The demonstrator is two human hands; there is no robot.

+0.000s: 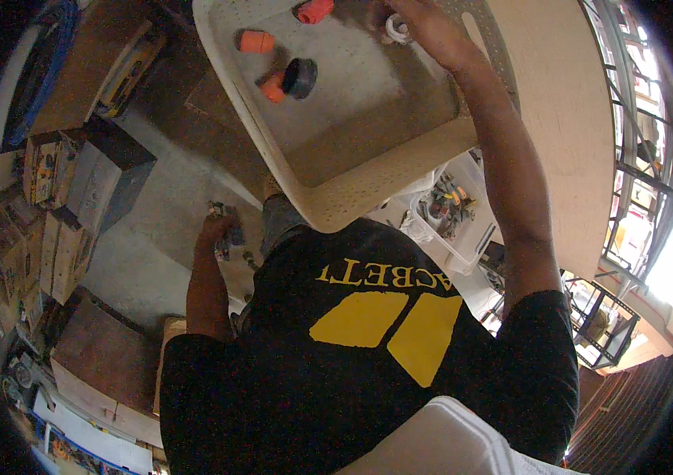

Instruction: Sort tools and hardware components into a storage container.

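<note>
Inside the beige tub (pixel 352 199), in the head view, a white ring (pixel 397 30) sat toward the right side, right at the fingers of the right hand (pixel 422 25). Those fingers were bent and partly cut off by the upper edge; whether they gripped the ring I could not tell. In the tub's left half lay an orange fitting (pixel 256 42), a red fitting (pixel 315 10) and a black cap (pixel 300 78) against another orange piece (pixel 271 89). Left of the tub and lower, the left hand (pixel 214 227) was small and dim, its finger state unclear. A clear bin (pixel 473 260) of tools (pixel 451 198) stood beyond the tub's near right corner.
</note>
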